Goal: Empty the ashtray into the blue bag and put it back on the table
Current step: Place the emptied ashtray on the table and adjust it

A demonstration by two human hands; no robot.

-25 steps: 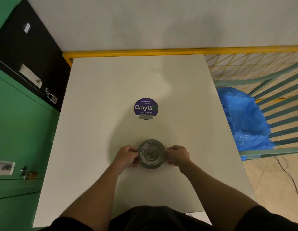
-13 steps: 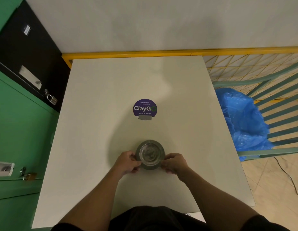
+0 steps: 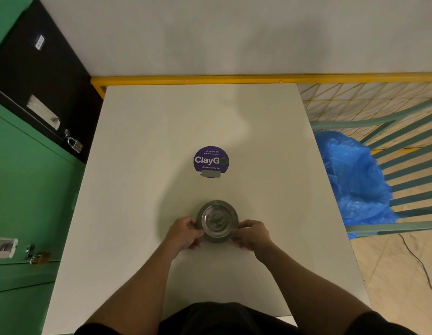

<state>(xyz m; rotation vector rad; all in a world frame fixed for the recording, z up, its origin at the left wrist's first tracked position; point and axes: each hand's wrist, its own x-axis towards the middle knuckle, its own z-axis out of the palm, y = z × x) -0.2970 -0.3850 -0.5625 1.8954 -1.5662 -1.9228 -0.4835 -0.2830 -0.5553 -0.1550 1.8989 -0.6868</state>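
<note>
The ashtray (image 3: pixel 217 221) is sitting on the white table (image 3: pixel 142 189), near the edge closest to you and about in the middle from side to side. It is round and shiny, made of metal. You are holding it from both sides. Your left hand (image 3: pixel 183 234) is pinching the left rim, with the thumb on top and the other fingers curled under, where you cannot see them. Your right hand (image 3: pixel 252 234) is pinching the right rim the same way, and its fingertips are also hiding under the edge. Your hands are covering the near part of the rim.

You cannot tell if the ashtray is lifting off the table or resting flat on it. Something dark and smudgy is showing inside the bowl, but it is too blurry to say what it is.

The blue bag (image 3: pixel 355 180) is hanging off to your right, past the table edge, inside a green slatted frame (image 3: pixel 408 165). The slats are hiding part of it, and you cannot see into it.

A purple round sticker (image 3: pixel 211 159) is lying on the table just beyond the ashtray. A grey patch is covering its bottom part.
</note>
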